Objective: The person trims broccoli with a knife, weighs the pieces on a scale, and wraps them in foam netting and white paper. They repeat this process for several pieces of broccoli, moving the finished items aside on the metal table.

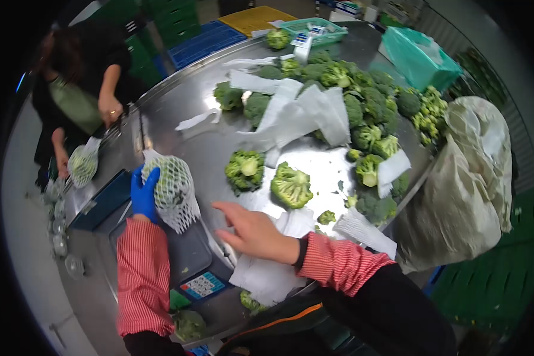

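Head view, left hand (143, 194): yours pointed toward twelve, curled round netted broccoli (175, 183) at nine o'clock.
Right hand (256, 232): yours hung empty near six, half open, pointing toward ten.

Over the surface (210, 155), passage opens between netted broccoli (173, 181) and a loose head (244, 171), while a broccoli heap (371, 99) obstructs farther right.

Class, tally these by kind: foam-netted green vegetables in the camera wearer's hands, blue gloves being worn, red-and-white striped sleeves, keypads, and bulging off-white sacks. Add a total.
Green vegetable in white foam netting, in the left hand: 1
Thin blue glove: 1
Red-and-white striped fabric sleeves: 2
Rectangular keypad with pale buttons: 1
Bulging off-white cloth-like sack: 1
Total: 6
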`<state>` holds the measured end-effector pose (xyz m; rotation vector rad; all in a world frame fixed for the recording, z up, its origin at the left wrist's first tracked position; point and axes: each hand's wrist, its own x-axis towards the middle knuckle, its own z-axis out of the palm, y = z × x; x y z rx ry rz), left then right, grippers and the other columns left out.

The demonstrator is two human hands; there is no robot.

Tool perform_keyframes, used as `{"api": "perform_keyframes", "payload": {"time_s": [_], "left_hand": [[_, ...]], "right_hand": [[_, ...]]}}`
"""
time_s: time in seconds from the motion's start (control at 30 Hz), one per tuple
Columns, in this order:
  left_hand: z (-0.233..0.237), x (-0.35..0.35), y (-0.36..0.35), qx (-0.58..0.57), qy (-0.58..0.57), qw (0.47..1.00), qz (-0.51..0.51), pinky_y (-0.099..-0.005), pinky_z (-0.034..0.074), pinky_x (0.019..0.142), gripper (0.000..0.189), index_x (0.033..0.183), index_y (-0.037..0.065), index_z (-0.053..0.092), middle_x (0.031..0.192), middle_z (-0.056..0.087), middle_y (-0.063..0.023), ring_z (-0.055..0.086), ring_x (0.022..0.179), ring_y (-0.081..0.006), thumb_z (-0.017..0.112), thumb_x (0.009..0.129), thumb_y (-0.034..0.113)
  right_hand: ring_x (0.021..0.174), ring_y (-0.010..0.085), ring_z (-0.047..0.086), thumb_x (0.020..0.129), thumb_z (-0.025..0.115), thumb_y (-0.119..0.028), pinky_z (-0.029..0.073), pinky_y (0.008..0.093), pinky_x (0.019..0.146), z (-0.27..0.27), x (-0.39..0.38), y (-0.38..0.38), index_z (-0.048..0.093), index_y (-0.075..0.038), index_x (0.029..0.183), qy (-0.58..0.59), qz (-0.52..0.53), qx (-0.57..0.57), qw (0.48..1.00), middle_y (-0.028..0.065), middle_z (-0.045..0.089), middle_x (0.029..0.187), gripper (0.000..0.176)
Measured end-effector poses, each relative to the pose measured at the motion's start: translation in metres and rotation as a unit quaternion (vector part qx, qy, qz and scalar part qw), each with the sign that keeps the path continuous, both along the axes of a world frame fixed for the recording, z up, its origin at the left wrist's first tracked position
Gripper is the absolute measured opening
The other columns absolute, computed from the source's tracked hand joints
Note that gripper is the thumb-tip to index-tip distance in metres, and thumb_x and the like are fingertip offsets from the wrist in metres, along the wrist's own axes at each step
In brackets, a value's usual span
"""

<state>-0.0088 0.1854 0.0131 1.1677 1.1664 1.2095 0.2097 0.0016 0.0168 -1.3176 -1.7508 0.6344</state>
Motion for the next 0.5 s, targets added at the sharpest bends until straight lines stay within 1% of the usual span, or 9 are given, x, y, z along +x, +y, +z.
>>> {"api": "perform_keyframes", "payload": {"time_s": [0.07,0.17,0.2,0.23,0.3,0.37,0.4,0.47,0.5], "left_hand": [[-0.028,0.015,0.047,0.036,0.039,0.999,0.010,-0.0308,0.049,0.081,0.041,0.114,0.004,0.051,0.105,0.060,-0.0091,0.059,0.092,-0.0174,0.071,0.081,0.015],[-0.108,0.033,0.122,0.089,0.113,0.989,0.034,-0.0313,0.049,0.081,0.045,0.114,0.003,0.051,0.104,0.061,-0.0115,0.059,0.091,-0.0180,0.074,0.079,0.020],[-0.136,0.037,0.139,0.115,0.153,0.981,0.041,-0.0316,0.048,0.081,0.046,0.113,0.002,0.051,0.104,0.061,-0.0123,0.059,0.091,-0.0182,0.074,0.079,0.022],[-0.157,0.044,0.153,0.143,0.192,0.970,0.049,-0.0319,0.048,0.081,0.047,0.112,0.001,0.052,0.104,0.061,-0.0132,0.059,0.091,-0.0184,0.074,0.079,0.024],[-0.184,0.048,0.162,0.084,0.294,0.951,0.042,-0.0328,0.048,0.081,0.047,0.111,-0.001,0.053,0.103,0.061,-0.0143,0.059,0.091,-0.0193,0.074,0.079,0.027],[-0.185,0.058,0.160,0.023,0.340,0.940,0.016,-0.0336,0.048,0.081,0.047,0.110,-0.002,0.055,0.103,0.061,-0.0150,0.059,0.092,-0.0203,0.073,0.079,0.029],[-0.177,0.064,0.156,-0.007,0.335,0.942,-0.008,-0.0340,0.048,0.082,0.047,0.111,-0.002,0.055,0.103,0.061,-0.0152,0.059,0.092,-0.0209,0.073,0.080,0.030],[-0.182,0.057,0.158,0.002,0.354,0.935,-0.020,-0.0337,0.047,0.084,0.049,0.117,0.000,0.055,0.105,0.062,-0.0135,0.059,0.095,-0.0219,0.071,0.082,0.030],[-0.172,0.060,0.149,0.083,0.380,0.921,0.003,-0.0332,0.047,0.084,0.047,0.117,0.000,0.055,0.105,0.062,-0.0128,0.059,0.095,-0.0215,0.070,0.082,0.028]], "right_hand": [[0.074,0.0237,0.062,0.083,0.062,-0.021,0.049,0.0331,0.061,-0.014,0.038,-0.012,0.054,-0.008,0.112,-0.027,-0.067,0.019,0.997,0.0093,0.058,0.091,0.033],[0.073,0.0248,0.062,0.081,0.065,-0.021,0.050,0.0346,0.062,-0.032,0.115,-0.029,0.058,-0.009,0.103,-0.141,-0.149,0.014,0.979,0.0094,0.059,0.090,0.026],[0.074,0.0260,0.062,0.079,0.066,-0.021,0.050,0.0347,0.062,-0.034,0.144,-0.033,0.060,-0.009,0.100,-0.171,-0.206,-0.005,0.964,0.0097,0.058,0.090,0.025],[0.079,0.0305,0.060,0.081,0.064,-0.022,0.048,0.0404,0.065,-0.028,0.179,-0.034,0.059,-0.009,0.098,-0.190,-0.254,0.000,0.948,0.0114,0.058,0.086,0.022],[0.074,0.0309,0.059,0.079,0.065,-0.019,0.048,0.0396,0.062,-0.033,0.262,-0.030,0.058,-0.008,0.095,-0.311,-0.368,0.033,0.876,0.0114,0.058,0.084,0.021],[0.074,0.0304,0.059,0.076,0.068,-0.024,0.048,0.0401,0.058,-0.032,0.337,-0.028,0.054,-0.004,0.089,-0.425,-0.449,0.013,0.786,0.0132,0.057,0.081,0.028],[0.078,0.0305,0.060,0.076,0.069,-0.032,0.050,0.0406,0.064,-0.033,0.367,-0.026,0.054,-0.003,0.092,-0.453,-0.478,-0.047,0.751,0.0149,0.058,0.084,0.036],[0.085,0.0330,0.062,0.079,0.067,-0.036,0.049,0.0412,0.074,-0.050,0.417,-0.027,0.055,-0.002,0.102,-0.433,-0.498,-0.160,0.734,0.0181,0.061,0.094,0.042],[0.089,0.0335,0.062,0.080,0.066,-0.035,0.049,0.0411,0.077,-0.064,0.434,-0.030,0.054,-0.003,0.106,-0.357,-0.466,-0.181,0.789,0.0187,0.061,0.099,0.043]]}}
